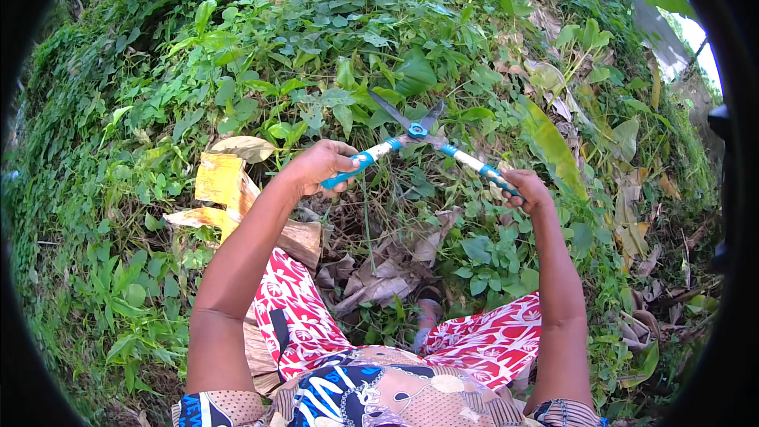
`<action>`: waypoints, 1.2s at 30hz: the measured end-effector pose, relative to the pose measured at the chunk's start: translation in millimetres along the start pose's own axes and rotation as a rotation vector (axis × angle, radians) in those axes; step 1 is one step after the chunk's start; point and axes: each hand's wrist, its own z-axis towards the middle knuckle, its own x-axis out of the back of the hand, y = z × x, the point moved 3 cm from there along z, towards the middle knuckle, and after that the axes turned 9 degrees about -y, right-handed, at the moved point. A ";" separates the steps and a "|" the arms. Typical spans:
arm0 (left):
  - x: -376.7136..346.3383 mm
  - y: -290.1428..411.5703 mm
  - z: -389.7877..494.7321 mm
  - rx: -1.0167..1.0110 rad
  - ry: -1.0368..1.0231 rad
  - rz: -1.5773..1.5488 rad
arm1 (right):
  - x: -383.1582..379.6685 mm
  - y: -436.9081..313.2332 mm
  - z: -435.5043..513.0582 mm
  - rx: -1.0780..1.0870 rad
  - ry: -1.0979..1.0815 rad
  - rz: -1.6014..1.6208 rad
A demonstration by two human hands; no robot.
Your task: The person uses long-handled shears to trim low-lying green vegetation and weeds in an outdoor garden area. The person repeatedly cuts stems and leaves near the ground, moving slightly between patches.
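Observation:
A pair of hedge shears [417, 130] with blue and white handles is held out in front of me, its two dark blades spread apart in a V. My left hand [323, 167] grips the blue end of the left handle. Around the end of the right handle, my right hand [523, 190] is closed. Beyond the pivot, the blades lie over green leaves [415, 74] on the leafy ground. Whether either blade touches a stem cannot be told.
Low vines [249, 65] cover the slope ahead. By my left forearm is a yellow and brown dried plant piece [219, 181]. Dry brown leaves [385, 279] lie between my legs. A long yellow-green leaf [551, 145] droops at the right.

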 end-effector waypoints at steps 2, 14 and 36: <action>19.0 -4.7 11.0 0.044 0.018 -0.016 | -18.0 8.1 31.8 -0.122 0.028 -0.001; -4.3 16.0 69.9 0.177 0.361 0.271 | -110.2 -5.1 67.5 -0.311 0.105 0.140; 92.1 -16.5 12.4 -0.097 0.376 0.054 | -96.2 -6.6 97.3 -0.037 0.164 0.088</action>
